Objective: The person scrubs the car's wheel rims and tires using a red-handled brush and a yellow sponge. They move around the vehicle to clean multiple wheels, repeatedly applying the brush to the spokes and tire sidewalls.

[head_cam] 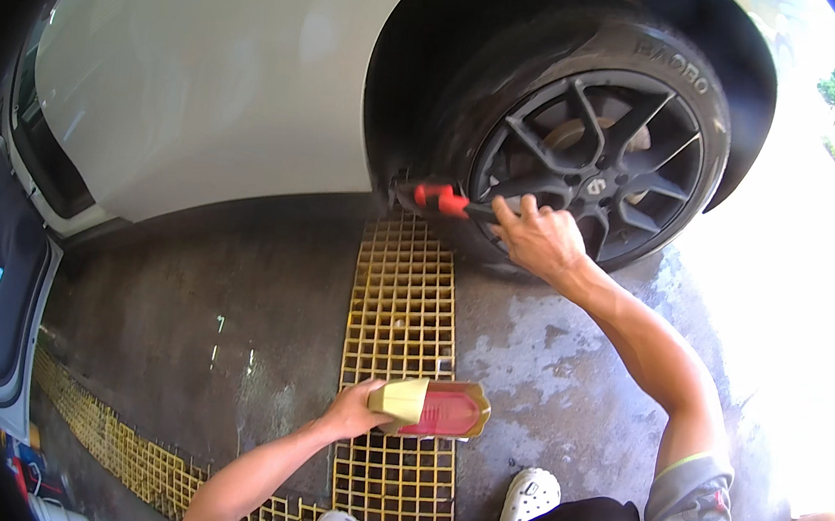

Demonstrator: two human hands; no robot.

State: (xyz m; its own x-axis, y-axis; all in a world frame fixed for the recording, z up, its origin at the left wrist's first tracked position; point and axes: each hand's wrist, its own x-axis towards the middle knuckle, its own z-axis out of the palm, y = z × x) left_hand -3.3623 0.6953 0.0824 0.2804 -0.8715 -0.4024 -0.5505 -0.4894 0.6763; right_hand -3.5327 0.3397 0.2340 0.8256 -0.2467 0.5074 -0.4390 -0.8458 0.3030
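My right hand point(542, 236) grips the black handle of a red-and-black brush point(441, 199). The brush head is blurred and reaches to the lower left side of the car tyre point(683, 69), at the edge of the dark wheel arch point(423, 88); whether it touches the rubber I cannot tell. Inside the tyre sits a black spoked alloy wheel point(596, 186). Lower down, my left hand point(356, 410) holds a yellow cut-open plastic container point(398, 402) above the floor grating. Something pinkish-red, seemingly liquid, lies in the container point(448, 413).
A white car body point(217, 75) fills the upper left, with an opened car door point(7, 296) at the far left. Yellow floor grating point(404, 282) crosses the wet concrete floor point(179, 313). White clogs point(531, 494) are on my feet. Bright daylight washes out the right side.
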